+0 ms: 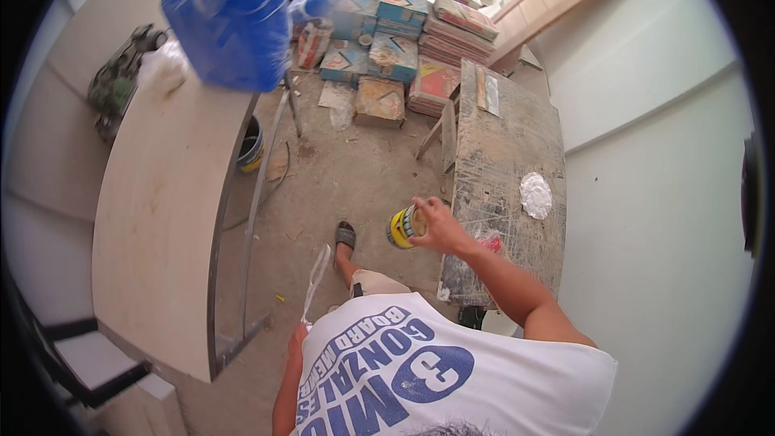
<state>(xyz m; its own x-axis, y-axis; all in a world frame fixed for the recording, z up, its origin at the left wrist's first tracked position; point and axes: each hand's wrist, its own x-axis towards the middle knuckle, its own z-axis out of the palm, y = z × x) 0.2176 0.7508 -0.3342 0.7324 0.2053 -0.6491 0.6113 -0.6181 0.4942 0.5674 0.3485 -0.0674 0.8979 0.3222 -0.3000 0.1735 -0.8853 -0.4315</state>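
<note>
My right hand point(442, 228) is closed round the rim of a small yellow and black can point(399, 231). It holds the can tilted above the floor, beside the left edge of the worn wooden table point(504, 141). What is in the can cannot be made out. Low at my left side, my left hand point(299, 334) is partly hidden by my shirt. From it a long, thin white strip point(316, 278) sticks up; its exact kind is unclear. On the worn table lie a mound of white powder or paste point(536, 196) and a crumpled red and clear plastic wrapper point(490, 242).
A pale board table point(161, 218) on a metal frame stands to the left, bearing a large blue drum point(230, 28). A dark bucket point(251, 145) sits beneath its edge. Stacked boxes point(393, 56) fill the back. A white wall point(646, 218) borders the right.
</note>
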